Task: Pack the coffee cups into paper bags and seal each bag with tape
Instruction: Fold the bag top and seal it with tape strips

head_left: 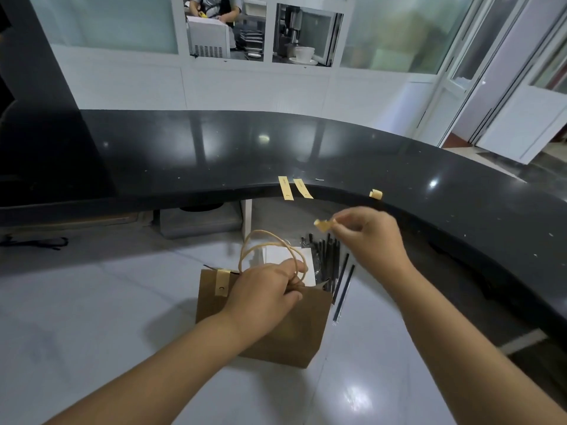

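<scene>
A brown paper bag (276, 326) was gripped at its top by the left hand (264, 289); above it to the right, a tape strip (322, 225) was pinched by the right hand (368, 237).

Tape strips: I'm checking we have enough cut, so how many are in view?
5: two hanging off the black counter edge, a curled one further right, one pinched by the right hand, one on the paper bag.
</scene>
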A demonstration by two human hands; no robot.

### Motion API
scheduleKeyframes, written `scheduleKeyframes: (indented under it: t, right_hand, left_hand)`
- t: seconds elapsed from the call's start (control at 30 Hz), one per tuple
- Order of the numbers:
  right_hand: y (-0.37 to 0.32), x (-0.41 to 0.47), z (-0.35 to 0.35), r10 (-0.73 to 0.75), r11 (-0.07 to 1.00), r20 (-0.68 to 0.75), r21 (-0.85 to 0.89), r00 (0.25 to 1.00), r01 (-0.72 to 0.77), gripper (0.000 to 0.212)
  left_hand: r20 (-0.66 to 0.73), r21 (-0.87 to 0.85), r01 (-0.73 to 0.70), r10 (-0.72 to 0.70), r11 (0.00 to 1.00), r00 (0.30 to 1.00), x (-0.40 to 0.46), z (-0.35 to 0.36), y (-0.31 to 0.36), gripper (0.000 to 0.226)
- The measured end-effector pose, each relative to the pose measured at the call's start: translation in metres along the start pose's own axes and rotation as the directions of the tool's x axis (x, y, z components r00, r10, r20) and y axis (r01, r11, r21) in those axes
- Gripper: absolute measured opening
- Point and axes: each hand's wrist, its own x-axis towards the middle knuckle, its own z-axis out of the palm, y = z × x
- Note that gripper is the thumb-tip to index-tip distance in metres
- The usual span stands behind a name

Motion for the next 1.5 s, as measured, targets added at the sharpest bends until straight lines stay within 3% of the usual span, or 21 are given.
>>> scheduleKeyframes:
  t: [0.17,0.3,0.5,0.67,1.1,1.3,1.5]
  right_hand:
    - [-0.008,-0.036,-0.002,0.063,0.996,0.281,0.044,0.958,-0.078,0.009]
    - [-0.016,-0.038,-0.005,0.029,0.999,0.364,-0.029,0.931,-0.020,0.021]
    - [-0.027,-0.033,-0.005,-0.025,0.986,0.460,-0.132,0.887,0.097,0.015]
    - [-0.033,-0.027,-0.005,-0.011,0.983,0.488,-0.153,0.873,0.098,0.024]
    - [-0.039,-0.022,0.000,-0.005,0.979,0.511,-0.174,0.860,0.109,0.027]
    - [-0.035,-0.016,-0.003,-0.038,0.974,0.466,-0.181,0.884,0.137,0.030]
    - [-0.030,-0.021,0.003,-0.068,0.965,0.493,-0.188,0.868,0.182,0.025]
  left_hand:
    - [-0.003,0.006,0.010,-0.010,1.000,1.000,0.000,0.000,0.000,0.040]
    - [-0.035,-0.003,0.004,-0.004,1.000,0.999,0.000,0.003,-0.001,0.048]
    - [-0.034,-0.069,0.036,-0.039,0.997,0.999,0.000,0.001,0.001,0.048]
    - [-0.038,-0.049,0.046,-0.048,0.998,0.998,0.004,0.002,0.001,0.044]
    - [-0.041,-0.005,0.034,-0.034,0.999,0.999,0.005,0.001,0.002,0.077]
    - [-0.037,-0.032,0.058,-0.059,0.998,0.998,0.006,0.004,0.001,0.063]
    - [-0.036,-0.011,0.042,-0.043,0.999,0.998,0.006,0.002,0.003,0.082]
